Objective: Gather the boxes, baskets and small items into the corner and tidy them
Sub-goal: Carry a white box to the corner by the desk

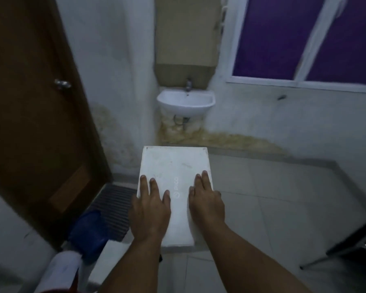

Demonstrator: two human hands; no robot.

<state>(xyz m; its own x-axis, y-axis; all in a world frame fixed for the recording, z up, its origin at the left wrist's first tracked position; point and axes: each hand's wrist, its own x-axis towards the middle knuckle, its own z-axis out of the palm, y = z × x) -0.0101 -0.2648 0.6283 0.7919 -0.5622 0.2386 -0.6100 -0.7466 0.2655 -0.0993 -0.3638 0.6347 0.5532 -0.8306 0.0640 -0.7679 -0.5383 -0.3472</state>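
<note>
The left hand (150,210) and right hand (206,205) are bare, like both forearms (251,250).

White rectangular box (173,166), flat-topped, scuffed and smudged, with a faint grey PICO logo on the lid. Lying level, long axis running 6 to 12 o'clock, small dark nicks at the far corners. Covered on its near half by both hands: left hand (150,212) flat by the 9 o'clock edge, right hand (206,206) flat by the 3 o'clock edge, logo between them. Support beneath hidden. At its 8 o'clock, lower down, a blurred blue container (89,233).
</note>
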